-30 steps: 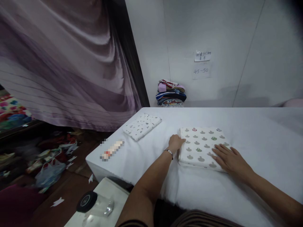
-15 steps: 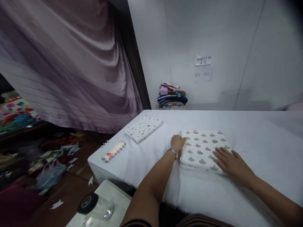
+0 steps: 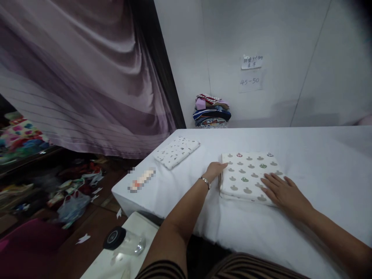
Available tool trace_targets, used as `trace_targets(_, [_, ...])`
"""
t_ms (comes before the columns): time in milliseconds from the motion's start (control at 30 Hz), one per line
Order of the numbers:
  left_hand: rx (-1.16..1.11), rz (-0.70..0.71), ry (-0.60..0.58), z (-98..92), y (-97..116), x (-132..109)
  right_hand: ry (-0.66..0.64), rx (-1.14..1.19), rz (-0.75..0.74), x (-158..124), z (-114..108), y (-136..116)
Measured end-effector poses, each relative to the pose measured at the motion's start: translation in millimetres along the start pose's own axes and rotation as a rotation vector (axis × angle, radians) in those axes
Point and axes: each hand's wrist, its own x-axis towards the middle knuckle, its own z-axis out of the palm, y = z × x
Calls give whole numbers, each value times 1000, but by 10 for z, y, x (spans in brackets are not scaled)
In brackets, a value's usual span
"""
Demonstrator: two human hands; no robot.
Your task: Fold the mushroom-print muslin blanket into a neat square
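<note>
A folded white cloth (image 3: 247,174) with grey, green and red mushroom prints lies on the white-covered table (image 3: 319,155). At its left edge is my left hand (image 3: 216,170), a bracelet on the wrist; the thumb rests on top and the fingers are tucked against the side, gripping the edge. My right hand (image 3: 283,192) lies flat on the cloth's right part, fingers spread. Further left on the table sits a second folded white cloth (image 3: 177,152) with small dark prints.
A pixelated strip (image 3: 142,181) lies at the table's left corner. Below it, a jar with a black lid (image 3: 114,238) lies on a white surface (image 3: 107,263). Folded clothes (image 3: 212,111) are stacked behind the table. A curtain (image 3: 95,77) hangs at the left above floor clutter.
The view has tilted slightly, so the table appears higher. Both hands remain at the mushroom-print cloth, with my left wrist turned slightly outward to the left.
</note>
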Motion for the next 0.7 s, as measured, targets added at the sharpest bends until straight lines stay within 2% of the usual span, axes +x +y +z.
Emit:
trace_targets(133, [7,28,-78,-23,-56,-214,4,-4,-5,-1,10,1])
trace_targets(333, [80,-8,39,6,-147,-394,0,10,-22,2,-36,-16])
trace_targets(500, [63,-14,52,22,-143,-440,2,27,-26,7,-48,-22])
trace_targets(700, [-19,30,-41,-40,-103,-664,-18,13,-19,-3,-53,-32])
